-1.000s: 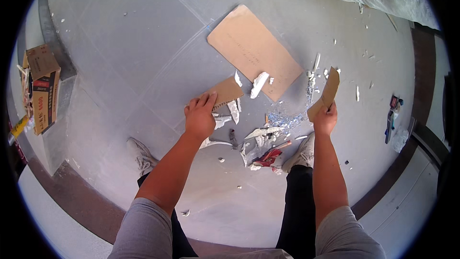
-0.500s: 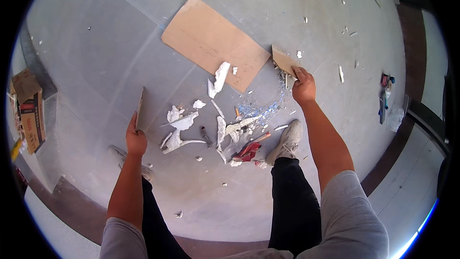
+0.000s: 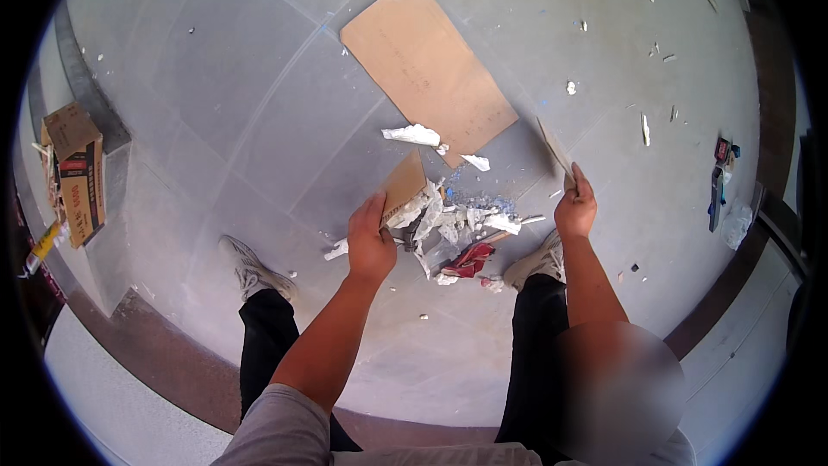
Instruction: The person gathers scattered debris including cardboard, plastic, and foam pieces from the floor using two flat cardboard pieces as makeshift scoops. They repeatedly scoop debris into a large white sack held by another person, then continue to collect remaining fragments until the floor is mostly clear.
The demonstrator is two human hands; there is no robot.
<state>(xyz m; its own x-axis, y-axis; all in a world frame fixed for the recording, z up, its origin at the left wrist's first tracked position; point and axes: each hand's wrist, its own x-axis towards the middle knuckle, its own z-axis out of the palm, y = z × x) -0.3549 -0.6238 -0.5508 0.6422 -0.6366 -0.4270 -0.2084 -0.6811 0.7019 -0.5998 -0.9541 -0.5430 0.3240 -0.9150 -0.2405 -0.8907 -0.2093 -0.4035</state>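
My left hand grips a small brown cardboard piece by its lower edge, its far end resting against a heap of white paper scraps and a red wrapper on the grey tiled floor. My right hand holds a second, thin cardboard piece edge-on, just right of the heap. The heap lies between the two pieces, in front of my shoes.
A large flat cardboard sheet lies on the floor beyond the heap. A printed cardboard box stands at the far left by a step. Small tools and a white wad lie at the right near a dark border strip. Scattered white chips dot the floor.
My left hand has swung in from the left with its cardboard piece up against the heap. My right hand has shifted right and lower. The view has tilted.
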